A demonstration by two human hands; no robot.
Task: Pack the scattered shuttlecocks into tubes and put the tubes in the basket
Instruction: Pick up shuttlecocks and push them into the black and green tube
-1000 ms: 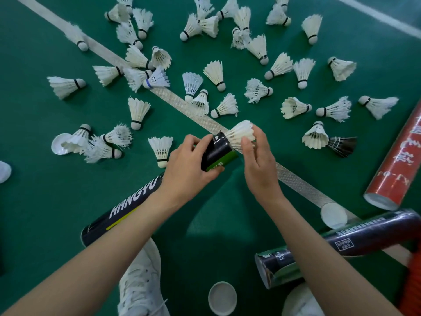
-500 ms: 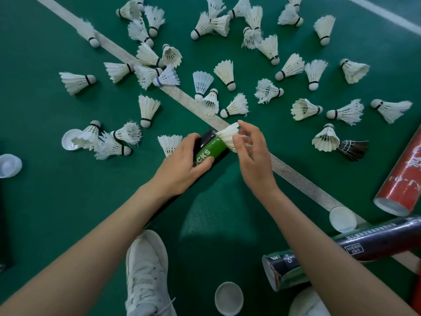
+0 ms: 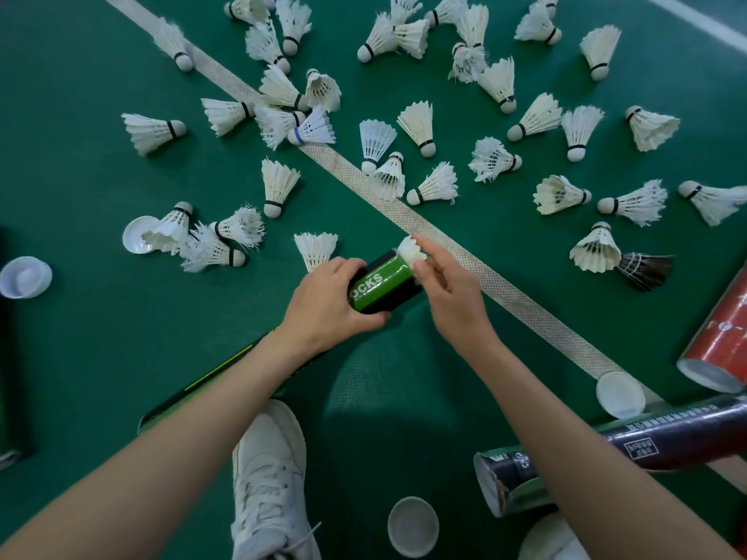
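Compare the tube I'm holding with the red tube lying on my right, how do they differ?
Colour: the black-and-green tube carries white lettering; the red tube has pale markings. Handling: the left hand grips the black-and-green tube while the right hand pinches a shuttlecock at its mouth; the red tube lies untouched on the floor. No feathers show at the red tube's near end. Both are cylindrical tubes.

white sneaker (image 3: 269, 474) on green court floor (image 3: 81, 337), worn white line (image 3: 517, 303) running diag across it.
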